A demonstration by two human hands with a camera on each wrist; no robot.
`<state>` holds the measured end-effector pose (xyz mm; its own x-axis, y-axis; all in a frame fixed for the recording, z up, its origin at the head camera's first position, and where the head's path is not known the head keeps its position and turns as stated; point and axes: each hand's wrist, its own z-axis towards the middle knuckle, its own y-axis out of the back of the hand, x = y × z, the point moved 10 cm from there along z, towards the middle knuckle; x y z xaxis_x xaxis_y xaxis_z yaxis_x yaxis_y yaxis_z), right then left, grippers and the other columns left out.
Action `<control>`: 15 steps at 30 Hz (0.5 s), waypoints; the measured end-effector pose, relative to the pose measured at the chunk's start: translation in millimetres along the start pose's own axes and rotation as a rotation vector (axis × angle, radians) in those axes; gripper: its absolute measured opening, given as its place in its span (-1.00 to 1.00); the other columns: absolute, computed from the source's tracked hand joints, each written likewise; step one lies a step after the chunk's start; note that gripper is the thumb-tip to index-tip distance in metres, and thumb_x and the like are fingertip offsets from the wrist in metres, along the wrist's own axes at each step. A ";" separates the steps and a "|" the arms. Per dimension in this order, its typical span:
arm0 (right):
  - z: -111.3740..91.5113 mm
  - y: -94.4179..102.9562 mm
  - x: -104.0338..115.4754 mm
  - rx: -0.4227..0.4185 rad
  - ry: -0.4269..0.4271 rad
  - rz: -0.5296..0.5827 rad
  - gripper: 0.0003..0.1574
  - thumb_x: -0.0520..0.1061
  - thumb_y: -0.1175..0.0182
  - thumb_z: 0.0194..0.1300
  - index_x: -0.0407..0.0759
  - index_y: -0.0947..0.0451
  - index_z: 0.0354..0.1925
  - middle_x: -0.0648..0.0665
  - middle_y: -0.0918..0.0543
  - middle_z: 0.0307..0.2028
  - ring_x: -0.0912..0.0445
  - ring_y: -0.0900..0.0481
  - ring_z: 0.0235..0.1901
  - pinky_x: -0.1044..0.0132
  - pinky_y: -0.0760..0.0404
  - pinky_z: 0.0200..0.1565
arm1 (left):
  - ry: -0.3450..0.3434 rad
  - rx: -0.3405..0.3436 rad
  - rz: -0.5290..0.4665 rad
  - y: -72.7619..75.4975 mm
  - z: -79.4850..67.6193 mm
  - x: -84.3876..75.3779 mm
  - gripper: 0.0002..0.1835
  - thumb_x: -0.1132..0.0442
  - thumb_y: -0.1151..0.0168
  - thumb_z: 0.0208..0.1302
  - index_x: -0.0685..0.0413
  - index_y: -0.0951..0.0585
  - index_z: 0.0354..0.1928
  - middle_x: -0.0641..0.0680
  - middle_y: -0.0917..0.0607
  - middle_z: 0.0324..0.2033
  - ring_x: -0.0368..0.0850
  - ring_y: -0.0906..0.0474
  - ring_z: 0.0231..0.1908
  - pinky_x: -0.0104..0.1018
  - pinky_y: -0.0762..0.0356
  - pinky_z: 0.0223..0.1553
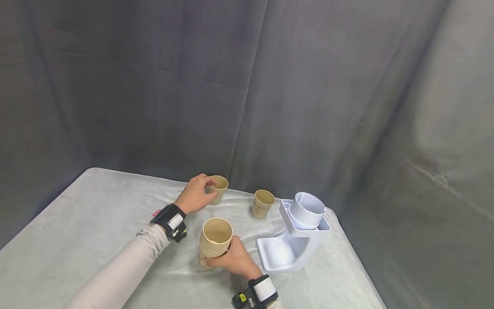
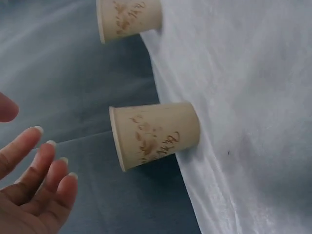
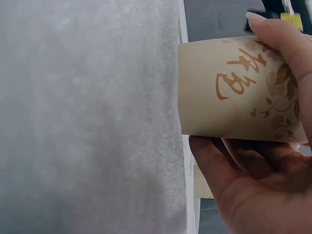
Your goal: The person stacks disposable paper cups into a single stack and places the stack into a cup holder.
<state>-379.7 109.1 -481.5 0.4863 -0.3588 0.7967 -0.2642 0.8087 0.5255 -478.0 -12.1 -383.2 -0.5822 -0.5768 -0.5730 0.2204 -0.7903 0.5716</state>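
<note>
A stack of beige paper cups [image 1: 216,236] is in my right hand [image 1: 235,258], its thumb and fingers wrapped round the sides. In the right wrist view the lowest cup [image 3: 229,92] shows brown flowers and characters, close to the tabletop. My left hand [image 1: 196,194] is beside a single paper cup [image 1: 220,189] near the table's back edge. The left wrist view has that cup [image 2: 156,134] standing on the cloth, with the relaxed fingers [image 2: 36,175] just off its rim and nothing held. Another paper cup [image 1: 263,203] stands to its right.
A white plastic stand [image 1: 305,246] with a round open holder [image 1: 307,210] on top is at the right of the table. Pale cloth covers the table [image 1: 96,214]. Grey curtains [image 1: 185,94] hang behind it and along the right side.
</note>
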 end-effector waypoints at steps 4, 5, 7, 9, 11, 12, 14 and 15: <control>-2.8 0.7 17.7 0.005 0.003 0.023 -0.25 -0.08 -0.48 -0.27 -0.08 -0.47 0.00 -0.01 -0.63 -0.19 0.18 -0.57 -0.21 0.24 -0.52 -0.08 | -0.058 0.006 0.046 -11.6 16.0 6.3 -0.73 0.18 -0.23 0.02 0.12 -0.62 -0.21 0.08 -0.59 -0.27 0.02 -0.49 -0.21 -0.12 -0.46 -0.20; -3.4 0.4 21.4 0.008 0.002 0.024 -0.26 -0.10 -0.48 -0.26 -0.10 -0.48 -0.01 -0.02 -0.63 -0.19 0.18 -0.57 -0.21 0.24 -0.52 -0.09 | -0.067 0.004 0.057 -13.5 19.8 9.2 -0.74 0.19 -0.23 0.00 0.10 -0.62 -0.22 0.06 -0.59 -0.28 0.01 -0.49 -0.22 -0.13 -0.46 -0.21; -4.2 -0.5 27.0 0.013 0.002 0.022 -0.28 -0.12 -0.47 -0.26 -0.12 -0.48 -0.02 -0.02 -0.63 -0.20 0.18 -0.57 -0.22 0.26 -0.52 -0.09 | -0.078 0.001 0.081 -16.4 26.6 15.6 -0.74 0.20 -0.24 -0.02 0.07 -0.63 -0.23 0.03 -0.58 -0.30 -0.02 -0.48 -0.22 -0.13 -0.46 -0.20; -4.9 -0.7 30.7 0.013 0.004 0.021 -0.27 -0.13 -0.47 -0.26 -0.10 -0.48 -0.01 -0.01 -0.63 -0.19 0.18 -0.57 -0.21 0.27 -0.52 -0.08 | -0.073 -0.002 0.104 -18.9 32.4 23.1 -0.74 0.19 -0.23 -0.04 0.05 -0.63 -0.23 0.01 -0.57 -0.30 -0.04 -0.46 -0.22 -0.13 -0.45 -0.19; -5.6 -0.5 33.2 0.010 0.006 0.017 -0.26 -0.14 -0.47 -0.26 -0.07 -0.48 -0.01 0.00 -0.63 -0.19 0.18 -0.57 -0.20 0.26 -0.51 -0.07 | -0.052 0.000 0.117 -21.5 36.7 31.2 -0.73 0.19 -0.24 -0.05 0.04 -0.63 -0.23 0.02 -0.57 -0.29 -0.03 -0.44 -0.22 -0.11 -0.45 -0.18; -6.0 -0.2 34.0 0.009 0.007 0.017 -0.25 -0.14 -0.47 -0.26 -0.06 -0.47 0.00 0.01 -0.63 -0.18 0.17 -0.57 -0.19 0.26 -0.51 -0.05 | -0.039 0.002 0.117 -23.0 38.3 34.7 -0.73 0.19 -0.24 -0.06 0.05 -0.63 -0.23 0.04 -0.57 -0.27 -0.01 -0.44 -0.21 -0.10 -0.44 -0.16; -6.9 0.7 35.5 0.005 0.008 0.015 -0.24 -0.15 -0.47 -0.27 -0.05 -0.46 0.01 0.02 -0.62 -0.17 0.17 -0.57 -0.17 0.25 -0.50 -0.04 | -0.013 0.007 0.117 -26.8 40.2 41.2 -0.71 0.18 -0.26 -0.06 0.05 -0.64 -0.21 0.07 -0.57 -0.23 0.04 -0.43 -0.16 -0.06 -0.42 -0.11; -7.7 1.2 35.9 0.002 0.007 0.012 -0.24 -0.16 -0.47 -0.27 -0.04 -0.47 0.00 0.02 -0.62 -0.17 0.17 -0.57 -0.18 0.25 -0.50 -0.04 | -0.003 0.008 0.118 -29.2 40.6 43.6 -0.69 0.17 -0.27 -0.06 0.05 -0.64 -0.20 0.09 -0.57 -0.20 0.07 -0.42 -0.13 -0.04 -0.41 -0.09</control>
<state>-356.2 100.8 -454.5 0.4890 -0.3455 0.8010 -0.2721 0.8120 0.5164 -541.6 -5.8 -401.1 -0.5548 -0.6653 -0.4996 0.2812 -0.7151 0.6400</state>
